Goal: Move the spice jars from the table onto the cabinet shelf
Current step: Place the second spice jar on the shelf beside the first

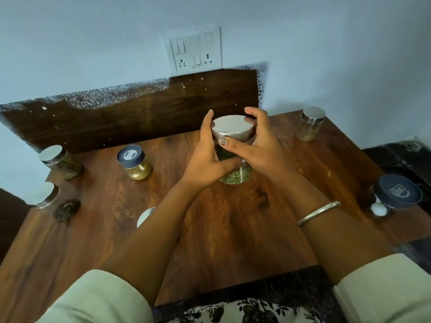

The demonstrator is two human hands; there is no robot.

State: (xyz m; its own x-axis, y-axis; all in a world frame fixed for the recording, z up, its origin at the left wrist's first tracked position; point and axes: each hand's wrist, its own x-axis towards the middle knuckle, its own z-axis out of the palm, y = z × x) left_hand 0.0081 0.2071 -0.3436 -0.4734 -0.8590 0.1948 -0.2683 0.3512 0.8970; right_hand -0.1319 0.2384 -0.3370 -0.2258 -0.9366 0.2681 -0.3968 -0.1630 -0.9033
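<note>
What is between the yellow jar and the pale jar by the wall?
The green-seed jar, gripped by the left hand and right hand; the head view shows it.

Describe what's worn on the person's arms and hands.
The left sleeve and right sleeve are pale cream, ending near the elbows. A thin silver bangle circles the right wrist. The right hand has greyish polish on its thumbnail. The left hand shows no jewellery.

I see the centre jar (pixel 235 177) at the middle of the table (pixel 221 229), gripped between the left hand (pixel 207 164) and the right hand (pixel 263 148). Left of it stands the inner jar (pixel 135 162). At the left edge the back-left jar (pixel 60 162) stands behind the front-left jar (pixel 43 194). The corner jar (pixel 310 123) sits back right, and the right jar (pixel 396 194) is at the right edge. The switchboard (pixel 196 52) is on the wall behind.
</note>
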